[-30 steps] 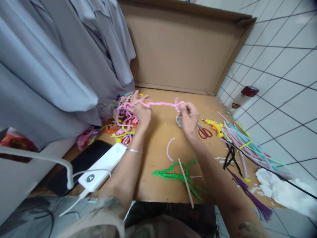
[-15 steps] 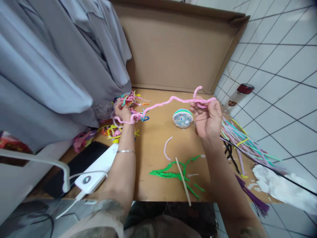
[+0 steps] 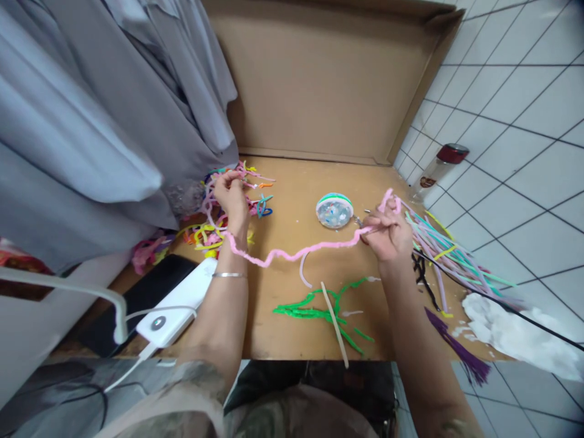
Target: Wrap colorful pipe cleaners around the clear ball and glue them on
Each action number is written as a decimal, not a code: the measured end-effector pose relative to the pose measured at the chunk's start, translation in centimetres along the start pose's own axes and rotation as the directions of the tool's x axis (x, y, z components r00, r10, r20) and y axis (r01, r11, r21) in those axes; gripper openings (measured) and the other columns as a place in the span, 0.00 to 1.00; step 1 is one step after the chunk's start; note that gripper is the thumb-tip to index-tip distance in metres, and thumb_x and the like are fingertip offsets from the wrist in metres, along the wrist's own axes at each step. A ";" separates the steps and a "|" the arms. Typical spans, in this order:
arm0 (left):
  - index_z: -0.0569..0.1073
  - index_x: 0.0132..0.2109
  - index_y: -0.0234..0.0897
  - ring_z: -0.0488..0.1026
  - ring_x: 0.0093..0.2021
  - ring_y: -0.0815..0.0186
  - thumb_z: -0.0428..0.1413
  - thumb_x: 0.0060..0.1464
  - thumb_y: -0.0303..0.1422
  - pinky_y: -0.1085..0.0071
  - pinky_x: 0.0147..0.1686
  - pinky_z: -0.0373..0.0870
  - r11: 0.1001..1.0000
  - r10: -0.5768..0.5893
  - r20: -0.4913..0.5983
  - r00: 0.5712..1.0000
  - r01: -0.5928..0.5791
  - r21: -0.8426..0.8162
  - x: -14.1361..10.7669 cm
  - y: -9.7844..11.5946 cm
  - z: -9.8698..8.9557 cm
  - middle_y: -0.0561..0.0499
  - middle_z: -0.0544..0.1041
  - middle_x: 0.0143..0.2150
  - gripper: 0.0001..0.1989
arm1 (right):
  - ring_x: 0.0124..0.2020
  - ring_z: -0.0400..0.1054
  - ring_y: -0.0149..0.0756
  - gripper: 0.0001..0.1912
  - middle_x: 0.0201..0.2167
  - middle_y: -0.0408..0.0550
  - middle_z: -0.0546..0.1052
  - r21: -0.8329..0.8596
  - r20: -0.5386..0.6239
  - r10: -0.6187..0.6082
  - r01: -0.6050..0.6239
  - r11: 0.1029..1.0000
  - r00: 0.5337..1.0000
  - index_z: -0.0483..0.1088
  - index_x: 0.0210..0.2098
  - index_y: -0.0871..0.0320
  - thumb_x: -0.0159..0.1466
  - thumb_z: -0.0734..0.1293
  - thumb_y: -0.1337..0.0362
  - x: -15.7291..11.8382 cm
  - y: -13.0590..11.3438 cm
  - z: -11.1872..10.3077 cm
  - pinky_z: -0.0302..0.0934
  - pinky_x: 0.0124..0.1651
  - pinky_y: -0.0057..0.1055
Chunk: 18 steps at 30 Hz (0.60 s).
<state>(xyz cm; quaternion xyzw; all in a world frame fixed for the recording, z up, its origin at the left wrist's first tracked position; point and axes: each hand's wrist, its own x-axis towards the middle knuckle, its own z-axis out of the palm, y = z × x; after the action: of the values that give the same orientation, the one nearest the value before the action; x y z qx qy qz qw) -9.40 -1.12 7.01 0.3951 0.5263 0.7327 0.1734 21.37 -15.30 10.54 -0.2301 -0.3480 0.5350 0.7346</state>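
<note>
A long wavy pink pipe cleaner (image 3: 296, 253) stretches across the middle, one end crossing my left wrist. My right hand (image 3: 390, 231) pinches its other end, which bends up above the fingers. At the pile of colourful pipe cleaner pieces (image 3: 212, 234), my left hand (image 3: 229, 185) has its fingers curled; what they hold, if anything, is too small to name. Between the hands lies a round clear case (image 3: 334, 211) with a green and white rim. Green twisted pipe cleaners (image 3: 301, 312), a wooden stick (image 3: 334, 324) and a short pale curved piece (image 3: 303, 271) lie nearer me.
On the right are a bundle of long pipe cleaners (image 3: 456, 261), white stuffing (image 3: 515, 334), a purple tassel (image 3: 460, 353) and a red-capped bottle (image 3: 438, 173). A white power bank (image 3: 177, 307) and black phone (image 3: 137, 304) lie left. Cardboard (image 3: 314, 85) stands behind.
The pink pipe cleaner has dropped lower towards me and hangs more slack. My right hand has moved slightly down and right, its fingers more closed. My left hand has risen slightly over the pile.
</note>
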 end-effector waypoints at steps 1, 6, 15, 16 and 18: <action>0.70 0.34 0.39 0.74 0.33 0.69 0.49 0.47 0.24 0.74 0.35 0.73 1.000 0.001 0.041 0.999 -0.001 -0.011 -0.3 0.6 0.3 0.53 0.75 0.32 0.08 | 0.14 0.54 0.26 0.15 0.14 0.31 0.54 0.018 -0.022 0.027 -0.026 0.999 0.999 0.62 0.27 0.53 0.71 0.60 0.64 -0.2 0.2 -0.3 0.63 0.23 0.24; 0.73 0.35 0.38 0.71 0.28 0.70 0.55 0.49 0.29 0.75 0.30 0.71 0.999 0.022 0.472 0.881 -0.033 0.015 -3.6 4.8 1.8 0.54 0.75 0.29 0.04 | 0.13 0.46 0.24 0.16 0.14 0.30 0.51 0.152 -0.123 0.082 -0.063 0.986 0.989 0.61 0.26 0.55 0.70 0.60 0.70 -0.7 0.5 -0.8 0.57 0.18 0.19; 0.75 0.35 0.37 0.68 0.27 0.70 0.62 0.45 0.37 0.74 0.28 0.61 0.927 -0.181 0.982 -0.048 -0.344 0.153 -12.9 10.2 0.2 0.55 0.75 0.28 0.10 | 0.14 0.56 0.23 0.15 0.16 0.31 0.59 0.357 -0.219 0.038 0.044 0.933 0.975 0.66 0.28 0.54 0.67 0.60 0.77 0.0 0.2 -2.0 0.66 0.23 0.19; 0.75 0.37 0.37 0.68 0.27 0.70 0.61 0.47 0.36 0.74 0.28 0.61 0.933 -0.187 0.977 -0.104 -0.331 0.143 -13.5 10.3 0.0 0.55 0.75 0.29 0.10 | 0.15 0.57 0.23 0.13 0.16 0.31 0.61 0.377 -0.197 0.020 0.057 0.925 0.980 0.67 0.29 0.54 0.66 0.61 0.77 0.2 0.3 -2.3 0.66 0.24 0.19; 0.75 0.39 0.37 0.69 0.28 0.70 0.58 0.51 0.37 0.74 0.29 0.62 0.945 -0.186 0.972 -0.147 -0.297 0.136 -14.4 10.3 -0.4 0.54 0.76 0.30 0.10 | 0.15 0.58 0.23 0.12 0.17 0.31 0.64 0.411 -0.178 -0.011 0.084 0.908 0.984 0.68 0.31 0.53 0.65 0.63 0.76 0.5 0.6 -3.0 0.68 0.24 0.20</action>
<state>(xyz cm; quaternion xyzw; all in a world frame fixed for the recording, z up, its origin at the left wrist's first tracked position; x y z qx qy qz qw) 1.04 -14.99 10.64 0.8550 0.3019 0.0891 0.4123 23.38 -14.54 8.24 -0.1046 -0.1668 0.5570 0.8068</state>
